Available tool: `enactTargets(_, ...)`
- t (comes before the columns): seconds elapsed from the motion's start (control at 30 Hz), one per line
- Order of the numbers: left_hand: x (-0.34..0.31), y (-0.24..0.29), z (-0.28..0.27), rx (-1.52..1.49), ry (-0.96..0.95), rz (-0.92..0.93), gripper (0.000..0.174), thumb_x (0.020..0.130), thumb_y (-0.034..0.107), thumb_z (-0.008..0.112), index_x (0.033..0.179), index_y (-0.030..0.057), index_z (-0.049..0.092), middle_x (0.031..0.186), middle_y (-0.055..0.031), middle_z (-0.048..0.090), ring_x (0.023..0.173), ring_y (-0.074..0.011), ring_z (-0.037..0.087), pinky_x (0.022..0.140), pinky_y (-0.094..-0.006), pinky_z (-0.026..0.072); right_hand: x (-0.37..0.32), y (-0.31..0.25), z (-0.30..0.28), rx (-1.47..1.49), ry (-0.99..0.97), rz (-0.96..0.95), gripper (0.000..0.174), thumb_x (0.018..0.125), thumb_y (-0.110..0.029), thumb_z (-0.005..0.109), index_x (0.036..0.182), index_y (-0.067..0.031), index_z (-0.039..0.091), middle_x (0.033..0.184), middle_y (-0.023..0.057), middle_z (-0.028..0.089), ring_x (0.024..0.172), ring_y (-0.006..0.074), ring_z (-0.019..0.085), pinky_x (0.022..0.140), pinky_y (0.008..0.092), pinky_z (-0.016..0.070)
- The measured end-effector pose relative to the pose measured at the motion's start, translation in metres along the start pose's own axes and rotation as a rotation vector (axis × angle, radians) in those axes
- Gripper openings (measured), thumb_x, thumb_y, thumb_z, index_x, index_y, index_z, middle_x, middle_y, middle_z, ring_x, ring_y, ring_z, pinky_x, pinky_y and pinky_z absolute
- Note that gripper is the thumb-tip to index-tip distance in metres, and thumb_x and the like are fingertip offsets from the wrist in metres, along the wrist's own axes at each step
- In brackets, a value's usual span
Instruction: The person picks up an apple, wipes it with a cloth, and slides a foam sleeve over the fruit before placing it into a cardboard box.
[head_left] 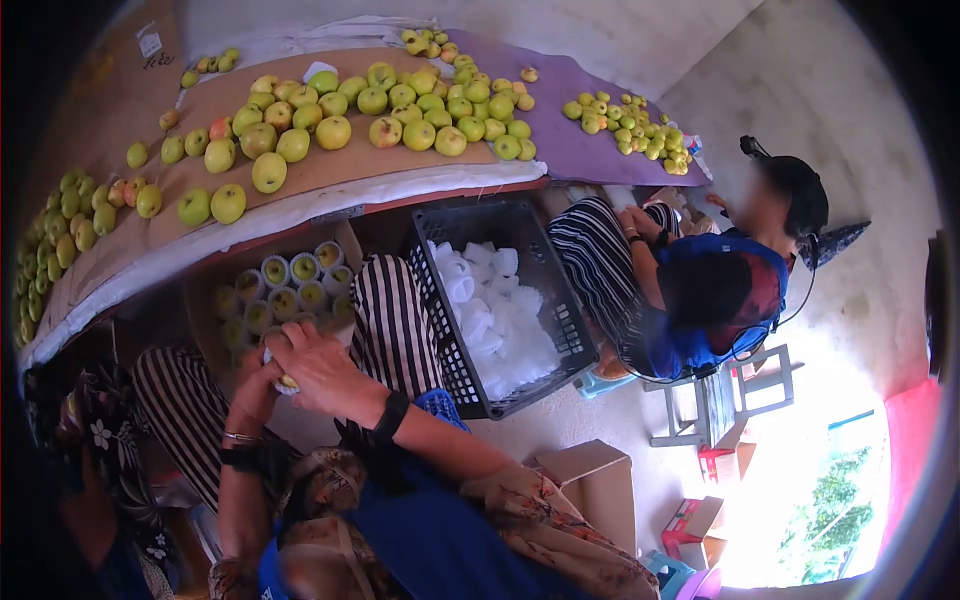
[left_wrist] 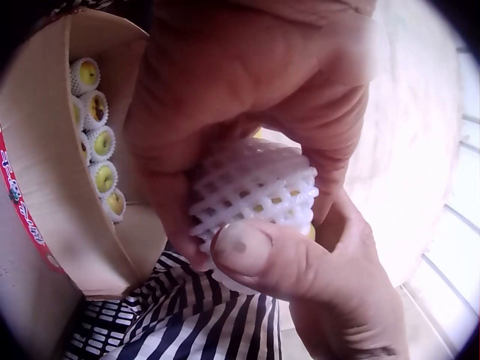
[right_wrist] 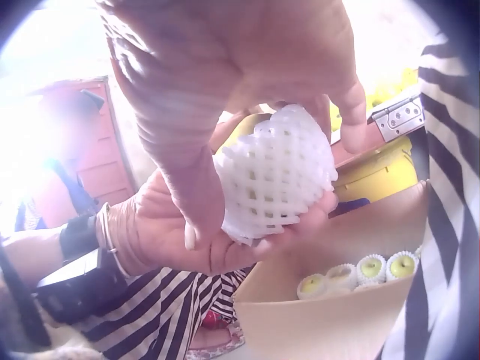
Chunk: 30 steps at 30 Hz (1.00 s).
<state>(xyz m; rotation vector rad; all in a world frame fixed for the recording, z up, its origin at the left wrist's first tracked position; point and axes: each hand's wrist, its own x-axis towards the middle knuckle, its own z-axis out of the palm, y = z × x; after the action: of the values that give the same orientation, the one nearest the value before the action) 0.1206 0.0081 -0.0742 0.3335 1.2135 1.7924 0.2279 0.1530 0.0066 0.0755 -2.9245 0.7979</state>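
Both hands grip one yellow-green apple [right_wrist: 247,129] partly covered by a white foam net [right_wrist: 277,176]. My left hand [right_wrist: 169,232], with a bracelet at its wrist, cups it from below, fingers curled along the net. From above, my right hand [right_wrist: 232,67] holds the net's sides between thumb and fingers. In the left wrist view, the right thumb presses on the net [left_wrist: 259,187] while the left fingers curl round it. The head view has the left hand [head_left: 256,385] and right hand [head_left: 325,372] together over the lap, mostly hiding the apple.
A cardboard box [head_left: 350,245] of netted apples stands before the knees. Right of it, a black crate [head_left: 555,270] holds white foam nets. Loose apples cover the cardboard-topped table [head_left: 390,175]. Another person [head_left: 700,290] sits at the right; open boxes [head_left: 590,485] are on the floor.
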Motion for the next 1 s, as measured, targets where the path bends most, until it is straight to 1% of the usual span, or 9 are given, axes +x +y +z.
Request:
enactTargets(0.2,-0.007,0.002,0.004,0.172,0.126,-0.009,0.040,0.075,0.015,0.071,0.110,-0.0013,0.062,0.102,-0.0065,0.065,0.090,-0.0160,0.063,0.078,-0.0289,0.0510,-0.002,-0.013,-0.017,0.008,-0.157,0.014,0.093,0.060,-0.005,0.080,0.142,-0.0056,0.035,0.142,0.0247,0.037,0.127,0.0432,0.045,0.093,0.0461,0.0520)
enactTargets(0.3,-0.005,-0.006,-0.010,0.304,0.007,-0.021,0.040,0.075,0.019,0.071,0.109,-0.0008,0.065,0.105,-0.0082,0.067,0.092,-0.0160,0.062,0.080,-0.0283,0.0502,-0.001,-0.009,-0.005,-0.023,-0.115,-0.034,0.075,0.064,-0.006,0.076,0.132,-0.0078,0.045,0.123,0.0198,0.050,0.113,0.0415,0.053,0.086,0.0466,0.0533)
enactTargets(0.37,-0.008,0.000,0.001,0.332,-0.011,-0.016,0.046,0.077,0.021,0.071,0.117,0.0017,0.064,0.114,-0.0095,0.065,0.101,-0.0166,0.061,0.083,-0.0293,0.0500,0.003,-0.005,0.004,-0.024,-0.161,0.016,0.068,0.066,-0.010,0.076,0.128,-0.0101,0.048,0.115,0.0181,0.053,0.112,0.0390,0.055,0.084,0.0474,0.0525)
enactTargets(0.43,-0.003,-0.006,-0.006,0.415,-0.086,0.129,0.065,0.079,0.024,0.073,0.136,0.0036,0.050,0.126,-0.0115,0.060,0.110,-0.0194,0.059,0.092,-0.0324,0.0481,0.007,-0.002,0.001,0.056,-0.159,0.007,0.068,0.065,-0.017,0.078,0.127,-0.0098,0.050,0.114,0.0186,0.055,0.110,0.0399,0.056,0.086,0.0469,0.0504)
enactTargets(0.53,-0.014,0.011,0.005,0.162,0.054,0.002,0.074,0.084,0.023,0.072,0.146,0.0020,0.037,0.132,-0.0137,0.057,0.113,-0.0211,0.060,0.094,-0.0329,0.0490,0.018,0.000,-0.009,0.001,-0.306,0.165,0.065,0.068,-0.018,0.076,0.127,-0.0071,0.049,0.119,0.0212,0.054,0.114,0.0407,0.055,0.089,0.0483,0.0511)
enactTargets(0.63,-0.004,0.008,-0.015,0.050,0.349,0.170,0.068,0.088,0.017,0.068,0.144,-0.0009,0.035,0.130,-0.0160,0.058,0.114,-0.0213,0.060,0.095,-0.0329,0.0494,0.028,0.014,-0.010,-0.057,-0.237,0.183,0.063,0.069,-0.020,0.077,0.125,-0.0066,0.051,0.116,0.0216,0.055,0.111,0.0409,0.056,0.089,0.0477,0.0505)
enactTargets(0.7,-0.010,0.037,-0.017,-0.010,0.565,0.210,0.053,0.091,0.011,0.064,0.137,-0.0034,0.041,0.128,-0.0168,0.060,0.113,-0.0209,0.061,0.095,-0.0322,0.0504,0.042,0.019,-0.022,-0.030,-0.136,0.141,0.062,0.069,-0.021,0.077,0.124,-0.0065,0.052,0.111,0.0221,0.057,0.104,0.0415,0.059,0.088,0.0462,0.0503)
enactTargets(0.77,-0.024,0.081,-0.007,-0.179,0.617,0.312,0.042,0.093,0.008,0.060,0.131,-0.0032,0.045,0.125,-0.0167,0.061,0.111,-0.0219,0.062,0.095,-0.0324,0.0511,0.061,0.016,-0.040,-0.011,-0.091,0.142,0.062,0.067,-0.019,0.078,0.122,-0.0033,0.054,0.114,0.0226,0.058,0.104,0.0423,0.059,0.090,0.0451,0.0495)
enactTargets(1.0,-0.035,0.158,-0.015,0.044,0.447,0.387,0.039,0.096,0.016,0.059,0.129,-0.0028,0.050,0.119,-0.0146,0.066,0.106,-0.0173,0.064,0.094,-0.0295,0.0507,0.099,0.037,-0.073,0.017,-0.013,0.214,0.062,0.063,-0.017,0.079,0.117,0.0002,0.055,0.111,0.0219,0.060,0.104,0.0383,0.059,0.092,0.0406,0.0468)
